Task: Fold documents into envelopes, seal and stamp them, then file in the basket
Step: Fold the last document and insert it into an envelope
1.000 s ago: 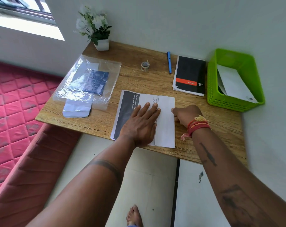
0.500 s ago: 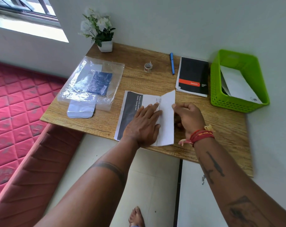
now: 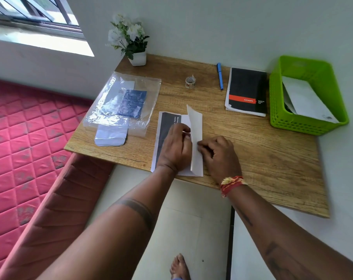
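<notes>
Both hands were at the document (image 3: 195, 138) near the surface's (image 3: 272, 158) front edge: the left hand (image 3: 176, 147) curled, pinning the sheet, the right hand (image 3: 218, 153) pinching its raised flap. If that flap slipped sideways, I judged the crease would set crooked.

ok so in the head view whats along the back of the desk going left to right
flower pot → tape roll → blue pen → black notebook → green basket
</notes>
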A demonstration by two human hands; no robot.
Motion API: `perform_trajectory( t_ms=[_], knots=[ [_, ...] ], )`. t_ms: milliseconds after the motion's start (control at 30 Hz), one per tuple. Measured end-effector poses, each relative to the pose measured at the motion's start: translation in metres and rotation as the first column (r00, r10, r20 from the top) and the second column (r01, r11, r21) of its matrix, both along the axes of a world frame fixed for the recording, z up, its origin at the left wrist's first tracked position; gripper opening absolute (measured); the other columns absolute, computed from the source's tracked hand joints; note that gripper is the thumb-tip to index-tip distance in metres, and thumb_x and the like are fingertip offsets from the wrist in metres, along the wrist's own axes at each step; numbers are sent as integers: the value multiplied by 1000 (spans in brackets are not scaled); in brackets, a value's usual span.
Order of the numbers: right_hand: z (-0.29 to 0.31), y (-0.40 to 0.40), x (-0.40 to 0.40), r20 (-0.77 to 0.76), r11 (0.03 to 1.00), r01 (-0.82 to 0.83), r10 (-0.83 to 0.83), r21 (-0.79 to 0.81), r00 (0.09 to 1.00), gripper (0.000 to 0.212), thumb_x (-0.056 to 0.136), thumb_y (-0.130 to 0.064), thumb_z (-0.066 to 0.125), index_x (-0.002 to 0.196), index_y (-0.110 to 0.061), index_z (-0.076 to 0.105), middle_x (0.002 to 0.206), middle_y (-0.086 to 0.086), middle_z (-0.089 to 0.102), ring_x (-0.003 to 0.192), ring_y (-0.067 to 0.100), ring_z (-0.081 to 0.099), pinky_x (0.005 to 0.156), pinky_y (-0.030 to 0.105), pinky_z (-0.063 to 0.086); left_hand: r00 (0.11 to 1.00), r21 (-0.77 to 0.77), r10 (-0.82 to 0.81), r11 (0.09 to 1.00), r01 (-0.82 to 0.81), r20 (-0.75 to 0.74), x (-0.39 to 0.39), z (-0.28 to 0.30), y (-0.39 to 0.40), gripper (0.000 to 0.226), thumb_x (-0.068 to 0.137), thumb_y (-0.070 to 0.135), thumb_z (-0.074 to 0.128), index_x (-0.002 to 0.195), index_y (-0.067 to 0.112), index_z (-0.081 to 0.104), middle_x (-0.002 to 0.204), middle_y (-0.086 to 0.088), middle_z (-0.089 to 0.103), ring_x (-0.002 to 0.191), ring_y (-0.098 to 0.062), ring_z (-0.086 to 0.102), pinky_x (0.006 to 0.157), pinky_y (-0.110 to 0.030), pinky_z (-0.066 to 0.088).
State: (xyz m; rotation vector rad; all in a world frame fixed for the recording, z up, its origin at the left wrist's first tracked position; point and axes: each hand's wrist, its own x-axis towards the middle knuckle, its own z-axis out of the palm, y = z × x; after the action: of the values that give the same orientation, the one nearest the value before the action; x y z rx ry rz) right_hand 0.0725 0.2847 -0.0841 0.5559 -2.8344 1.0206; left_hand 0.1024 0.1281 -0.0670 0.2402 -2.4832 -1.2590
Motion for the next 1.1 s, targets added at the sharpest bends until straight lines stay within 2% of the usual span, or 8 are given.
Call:
perform_trajectory(
  t_ms=[133, 233, 333, 433, 500, 667, 867, 1100],
  knots=[
    [-4, -2, 1, -24, 998, -10, 11, 56, 1000, 22, 96, -34, 65, 113, -25, 75, 103, -8, 57, 102, 11, 46, 78, 25, 41, 991, 187, 109, 975, -123, 83, -5, 4, -9, 28, 96, 18, 51, 123, 13, 55, 107, 7, 63, 84, 6, 59, 68, -5, 42],
    [-5, -2, 1, -62, 998, -2, 7, 70, 998, 20, 95, -32, 66, 112, -25, 75, 101, -6, 57, 101, 14, 49, 75, 25, 41, 987, 222, 115, 965, -138, 112, -7, 4, -11, 48, 92, 2, 54, 137, 18, 50, 125, 9, 61, 99, -1, 63, 77, -2, 45],
    [-5, -3, 2, -70, 996, 3, 3, 85, 998, 18, 96, -31, 65, 111, -24, 74, 103, -5, 59, 102, 17, 51, 75, 25, 41, 986, 97, 86, 990, -100, 142, -8, -1, -10, 60, 93, 2, 55, 149, 20, 45, 151, 0, 50, 137, -17, 50, 112, -27, 44],
    [-5, -3, 2, -81, 996, -3, 11, 87, 997, 17, 96, -31, 64, 109, -24, 73, 102, -4, 58, 101, 18, 51, 74, 26, 42, 968, -249, 7, 967, 57, 251, -7, -12, -5, 52, 104, 17, 49, 155, 19, 41, 171, -8, 19, 158, -27, 12, 127, -40, 12],
    [-6, -2, 1, -81, 997, -6, 12, 82, 997, 16, 96, -32, 64, 108, -24, 73, 102, -5, 58, 101, 17, 50, 75, 26, 43, 941, -403, -28, 899, 171, 337, -9, -18, -4, 52, 109, 26, 38, 160, 21, 34, 173, -8, 13, 159, -29, 4, 127, -45, 2],
    [-7, -4, -2, -71, 996, 14, -8, 93, 997, 14, 94, -38, 66, 103, -27, 70, 99, -6, 57, 98, 16, 50, 72, 26, 40, 937, -526, -67, 813, 251, 344, -6, -24, -17, 54, 111, 38, 27, 164, 27, 25, 174, -3, 12, 160, -25, 6, 129, -44, 1],
    [4, -16, -24, 62, 990, 32, -41, 140, 997, 21, 88, -44, 70, 88, -28, 56, 91, -7, 60, 89, 19, 55, 63, 30, 40, 932, -562, -71, 781, 273, 355, -1, -26, -19, 56, 110, 45, 19, 165, 32, 19, 174, -2, 6, 160, -23, 3, 130, -43, -1],
    [21, -37, -70, 187, 966, 56, -106, 254, 977, 29, 89, -51, 68, 93, -24, 57, 93, 2, 68, 96, 29, 60, 83, 42, 51, 928, -546, -63, 793, 270, 367, -1, -26, -20, 58, 109, 42, 19, 165, 28, 18, 174, -1, 9, 160, -22, 3, 128, -40, -4]
  ],
)
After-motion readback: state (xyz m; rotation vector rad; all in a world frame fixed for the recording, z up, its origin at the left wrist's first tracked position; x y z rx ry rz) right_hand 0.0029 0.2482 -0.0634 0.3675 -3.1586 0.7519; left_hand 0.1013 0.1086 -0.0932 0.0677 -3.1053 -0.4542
